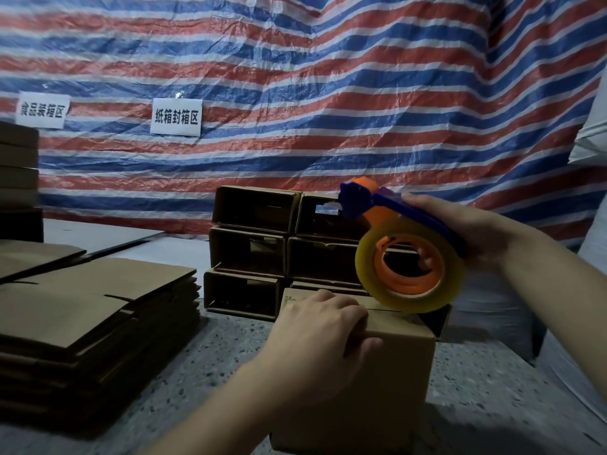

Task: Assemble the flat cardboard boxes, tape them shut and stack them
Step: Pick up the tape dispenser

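A brown cardboard box (pixel 387 382) stands upright on the speckled floor in front of me, its top flaps folded down. My left hand (pixel 315 336) lies over the box's near top edge, fingers curled on the flaps and thumb on the front face. My right hand (pixel 460 224) grips the blue handle of a tape dispenser (pixel 410 254) with an orange hub and a clear tape roll. The roll hovers just over the far end of the box top, at the flap seam.
A stack of flat cardboard blanks (pixel 92 323) lies at the left. Several assembled boxes (pixel 256 251) lie stacked on their sides behind the box, open ends toward me. A red, white and blue striped tarp (pixel 328 93) with two paper signs hangs behind. More cardboard (pixel 18 178) is piled far left.
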Demonstrator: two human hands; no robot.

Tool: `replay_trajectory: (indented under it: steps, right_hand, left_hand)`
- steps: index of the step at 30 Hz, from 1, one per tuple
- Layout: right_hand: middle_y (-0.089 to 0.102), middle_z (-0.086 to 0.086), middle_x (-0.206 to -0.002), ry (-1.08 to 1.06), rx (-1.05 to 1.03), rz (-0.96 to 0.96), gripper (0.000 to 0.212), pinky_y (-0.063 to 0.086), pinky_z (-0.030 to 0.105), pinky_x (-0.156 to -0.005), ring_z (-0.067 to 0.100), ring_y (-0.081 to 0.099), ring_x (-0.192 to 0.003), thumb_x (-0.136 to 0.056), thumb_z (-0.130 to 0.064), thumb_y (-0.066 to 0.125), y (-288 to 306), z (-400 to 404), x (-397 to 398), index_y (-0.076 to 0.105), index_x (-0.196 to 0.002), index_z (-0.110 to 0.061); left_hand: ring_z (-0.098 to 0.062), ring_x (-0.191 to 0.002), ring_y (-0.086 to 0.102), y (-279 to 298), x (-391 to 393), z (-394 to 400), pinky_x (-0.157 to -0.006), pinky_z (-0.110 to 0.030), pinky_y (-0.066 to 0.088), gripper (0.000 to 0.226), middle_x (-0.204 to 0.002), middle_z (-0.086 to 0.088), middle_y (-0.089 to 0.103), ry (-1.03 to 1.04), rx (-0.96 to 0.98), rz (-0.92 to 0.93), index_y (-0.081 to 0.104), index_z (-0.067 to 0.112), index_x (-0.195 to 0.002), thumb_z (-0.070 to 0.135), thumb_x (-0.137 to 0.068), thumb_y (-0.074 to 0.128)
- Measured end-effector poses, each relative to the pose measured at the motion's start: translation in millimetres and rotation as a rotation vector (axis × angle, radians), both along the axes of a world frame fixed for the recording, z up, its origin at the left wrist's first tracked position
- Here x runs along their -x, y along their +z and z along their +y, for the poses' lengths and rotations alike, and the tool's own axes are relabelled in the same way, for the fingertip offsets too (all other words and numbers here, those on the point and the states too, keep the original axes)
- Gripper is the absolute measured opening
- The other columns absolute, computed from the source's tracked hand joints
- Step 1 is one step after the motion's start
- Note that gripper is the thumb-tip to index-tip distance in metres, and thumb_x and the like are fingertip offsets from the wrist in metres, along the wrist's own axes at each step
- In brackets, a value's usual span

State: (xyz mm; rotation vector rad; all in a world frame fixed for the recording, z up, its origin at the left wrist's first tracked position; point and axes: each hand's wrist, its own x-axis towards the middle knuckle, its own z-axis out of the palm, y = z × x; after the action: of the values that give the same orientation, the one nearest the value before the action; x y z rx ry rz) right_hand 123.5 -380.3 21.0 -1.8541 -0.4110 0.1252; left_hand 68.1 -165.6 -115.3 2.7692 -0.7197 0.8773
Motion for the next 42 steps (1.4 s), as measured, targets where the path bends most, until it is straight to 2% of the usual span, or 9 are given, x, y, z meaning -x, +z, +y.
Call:
replay_trajectory:
  steps: [5,9,14,17,19,24,30,34,42]
  right_hand:
    - [0.069,0.006,-0.078,0.118,0.025,0.035,0.026,0.056,0.032,-0.054,0.019,0.063,-0.063,-0.074,-0.053,0.076,-7,6,-12,0.081,-0.085,-0.031]
    - [0.071,0.009,-0.081,0.091,0.028,0.076,0.030,0.057,0.033,-0.057,0.021,0.064,-0.067,-0.069,-0.050,0.076,-10,2,-20,0.082,-0.084,-0.025]
    - [0.069,0.013,-0.089,0.093,0.063,0.095,0.061,0.057,0.036,-0.060,0.025,0.062,-0.074,-0.058,-0.052,0.085,-6,5,-23,0.072,-0.108,-0.020]
    - [0.071,0.009,-0.082,0.126,0.077,0.118,0.032,0.056,0.033,-0.057,0.020,0.062,-0.067,-0.074,-0.050,0.073,-4,9,-24,0.080,-0.095,-0.026]
    - [0.071,0.008,-0.081,0.136,0.125,0.120,0.030,0.056,0.032,-0.058,0.019,0.062,-0.066,-0.073,-0.053,0.071,-1,12,-26,0.081,-0.087,-0.029]
    - [0.071,0.011,-0.090,0.092,0.236,0.109,0.067,0.055,0.033,-0.062,0.022,0.064,-0.071,-0.064,-0.059,0.082,6,20,-26,0.069,-0.110,-0.013]
    - [0.072,0.011,-0.089,0.106,0.275,0.106,0.077,0.056,0.032,-0.061,0.020,0.065,-0.068,-0.057,-0.061,0.082,10,24,-24,0.066,-0.113,-0.012]
    - [0.073,0.011,-0.092,0.119,0.284,0.109,0.074,0.055,0.033,-0.063,0.021,0.065,-0.070,-0.061,-0.060,0.084,11,25,-25,0.066,-0.115,-0.012]
    - [0.073,0.010,-0.090,0.141,0.307,0.120,0.072,0.056,0.030,-0.058,0.019,0.066,-0.066,-0.065,-0.059,0.084,12,28,-30,0.065,-0.116,-0.012]
  left_hand:
    - [-0.011,-0.120,0.050,3,2,1,-0.097,-0.038,0.047,0.048,-0.132,0.015,0.057,-0.012,0.009,-0.033,0.056,0.032,-0.127,0.062,-0.095,0.038]
    - [-0.006,-0.109,0.057,8,6,2,-0.092,-0.034,0.051,0.046,-0.119,0.013,0.064,-0.080,0.100,0.025,0.060,0.030,-0.122,0.059,-0.096,0.035]
    - [0.011,-0.085,0.062,29,-1,21,-0.068,-0.013,0.053,0.022,-0.097,0.013,0.069,-0.199,0.916,0.362,0.064,0.036,-0.108,0.042,-0.101,0.044]
    - [-0.013,-0.088,0.070,54,-10,36,-0.076,-0.028,0.055,0.045,-0.090,-0.001,0.076,-0.147,1.451,0.488,0.072,0.014,-0.093,0.042,-0.104,0.039]
    - [-0.020,-0.068,0.067,65,-14,40,-0.062,-0.030,0.055,0.062,-0.077,-0.008,0.072,-0.188,1.595,0.684,0.067,0.003,-0.082,0.054,-0.101,0.037]
    - [-0.014,-0.052,0.038,73,-17,35,-0.054,-0.026,0.030,0.054,-0.061,-0.001,0.040,-0.220,1.524,0.897,0.044,0.017,-0.063,0.058,-0.097,0.042]
    - [-0.017,-0.067,0.061,68,-18,26,-0.070,-0.030,0.047,0.023,-0.064,-0.001,0.061,-0.113,1.616,0.706,0.062,0.011,-0.074,0.020,-0.095,0.060]
    - [-0.016,-0.067,0.066,62,-21,21,-0.083,-0.040,0.053,0.016,-0.061,0.003,0.066,-0.112,1.658,0.564,0.067,0.013,-0.082,0.022,-0.093,0.062]
    - [-0.012,-0.055,0.043,41,-33,19,-0.058,-0.029,0.036,0.025,-0.052,0.006,0.051,-0.083,1.637,0.423,0.060,0.014,-0.067,0.020,-0.092,0.061]
